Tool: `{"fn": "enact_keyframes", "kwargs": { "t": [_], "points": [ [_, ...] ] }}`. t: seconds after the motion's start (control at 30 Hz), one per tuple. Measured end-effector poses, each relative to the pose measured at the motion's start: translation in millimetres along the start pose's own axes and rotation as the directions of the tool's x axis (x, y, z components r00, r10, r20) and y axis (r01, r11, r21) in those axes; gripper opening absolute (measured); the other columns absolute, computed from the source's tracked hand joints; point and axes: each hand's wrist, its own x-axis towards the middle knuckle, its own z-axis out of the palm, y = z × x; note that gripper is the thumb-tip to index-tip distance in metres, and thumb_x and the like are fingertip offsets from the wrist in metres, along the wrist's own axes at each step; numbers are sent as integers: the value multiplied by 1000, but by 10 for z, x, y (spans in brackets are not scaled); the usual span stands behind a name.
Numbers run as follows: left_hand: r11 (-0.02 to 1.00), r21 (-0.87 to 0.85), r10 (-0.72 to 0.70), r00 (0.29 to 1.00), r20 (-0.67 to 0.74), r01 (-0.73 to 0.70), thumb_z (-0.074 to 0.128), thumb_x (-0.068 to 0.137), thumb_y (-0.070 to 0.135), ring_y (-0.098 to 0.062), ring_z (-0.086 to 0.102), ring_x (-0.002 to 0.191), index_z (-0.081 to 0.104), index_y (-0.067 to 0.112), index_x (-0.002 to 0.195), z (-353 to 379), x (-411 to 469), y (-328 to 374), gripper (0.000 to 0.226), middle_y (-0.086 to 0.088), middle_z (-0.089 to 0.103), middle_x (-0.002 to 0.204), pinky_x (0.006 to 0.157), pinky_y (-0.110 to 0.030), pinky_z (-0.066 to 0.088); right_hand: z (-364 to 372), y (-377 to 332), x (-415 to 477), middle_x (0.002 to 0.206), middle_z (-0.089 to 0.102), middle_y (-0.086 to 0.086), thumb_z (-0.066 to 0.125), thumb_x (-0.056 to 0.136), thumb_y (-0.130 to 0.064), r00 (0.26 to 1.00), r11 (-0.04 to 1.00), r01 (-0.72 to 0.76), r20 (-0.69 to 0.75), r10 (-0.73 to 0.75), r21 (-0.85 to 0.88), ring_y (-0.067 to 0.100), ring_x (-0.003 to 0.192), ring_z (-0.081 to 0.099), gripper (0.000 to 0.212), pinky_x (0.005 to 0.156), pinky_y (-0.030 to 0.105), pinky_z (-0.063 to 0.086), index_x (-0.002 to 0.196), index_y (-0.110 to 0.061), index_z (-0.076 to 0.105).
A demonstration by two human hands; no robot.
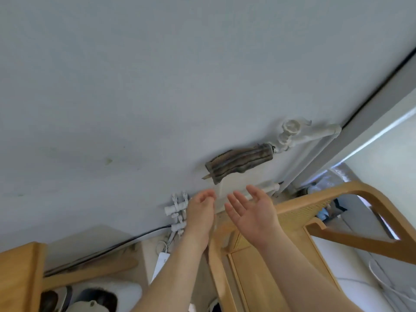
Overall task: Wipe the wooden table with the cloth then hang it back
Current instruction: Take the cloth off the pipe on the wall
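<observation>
I see the cloth [239, 162] draped over the white pipe [308, 136]. Just below the pipe, the left hand [200, 210] is loosely curled and the right hand [252, 210] spread, both empty. A one-sided tug could slide the cloth off, down behind the chair [292, 212] beneath the pipe.

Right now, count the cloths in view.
1: the striped cloth is draped over the white pipe on the wall, left of its valve. Others may lie out of view.

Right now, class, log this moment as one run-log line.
striped cloth: draped over white pipe, untouched | left hand: empty, below cloth | right hand: open, empty, below cloth
</observation>
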Motion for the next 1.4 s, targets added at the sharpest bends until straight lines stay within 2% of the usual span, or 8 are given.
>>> {"fn": "enact_keyframes", "kwargs": {
  "t": [0.27, 0.47, 0.7, 0.87, 1.0, 1.1, 1.23, 1.4],
  "points": [
    [988, -62, -140, 990, 17, 141, 49, 95, 15, -14, 56, 106, 48, 19, 132, 323, 1019, 107, 37, -1, 58, 127, 92, -36, 50, 155, -185, 1132, 143, 42, 7, 56, 96, -33, 999, 999, -41, -29, 41, -5, 30, 134, 40, 49, 95, 53, 48, 141, -30, 37],
    [992, -40, -121, 990, -70, 119, 59, 92, 19, -4, 62, 78, 58, 19, 116, 413, 1008, 268, 23, 3, 67, 98, 56, -16, 45, 302, -256, 1236, 111, 68, 13, 51, 98, -31, 997, 986, -73, -47, 67, -150, 27, 103, 61, 32, 86, 46, 50, 118, -9, 62],
    [996, -71, 57, 997, -44, -60, 70, 86, 20, -5, 64, 59, 34, 44, 134, 378, 93, 466, 65, 2, 73, 73, 59, -18, 49, 359, -540, 669, 119, 56, 25, 35, 97, 7, 974, 979, 140, -159, -163, -149, 40, 102, 59, 35, 76, 48, 55, 130, 2, 44],
    [965, 51, 247, 959, 141, -257, 65, 88, 10, -8, 70, 81, 49, 40, 131, 273, -418, 663, 55, 6, 75, 84, 78, -26, 55, 332, -696, 16, 123, 51, 13, 42, 95, 7, 940, 800, 270, -33, -340, -536, 33, 102, 62, 69, 85, 52, 56, 149, -33, 27],
    [830, 355, 338, 894, 295, -431, 67, 86, 11, -1, 69, 77, 68, 43, 94, 150, -804, 861, 33, 15, 74, 81, 76, -31, 58, 334, -812, -533, 115, 60, 13, 47, 95, -5, 907, 427, 321, 146, -394, -845, 27, 90, 66, 48, 79, 46, 58, 135, -31, 51],
    [644, 545, 425, 843, 329, -537, 61, 89, 32, -13, 65, 59, 71, 28, 72, 17, -1161, 1035, 19, 5, 69, 62, 60, -33, 53, 326, -851, -970, 114, 64, 9, 51, 98, -22, 909, 245, 370, 295, -293, -896, 23, 94, 65, 36, 79, 37, 58, 134, -28, 53],
    [527, 637, 516, 808, 286, -562, 53, 91, 46, -8, 46, 45, 55, 19, 59, -133, -1677, 1225, 42, 7, 50, 45, 45, -21, 30, 202, -872, -1609, 118, 67, 2, 53, 86, -55, 864, 313, 467, 502, 37, -827, 12, 104, 66, 57, 85, 29, 53, 138, -30, 48],
    [528, 609, 592, 771, 237, -593, 56, 88, 44, -15, 51, 66, 48, 11, 55, -250, -2279, 1342, 48, -5, 52, 75, 60, -32, 40, -13, -670, -2138, 120, 64, 20, 68, 90, -21, 708, 467, 553, 685, 172, -690, 32, 110, 64, 36, 95, 40, 51, 123, -15, 58]
  ]
}}
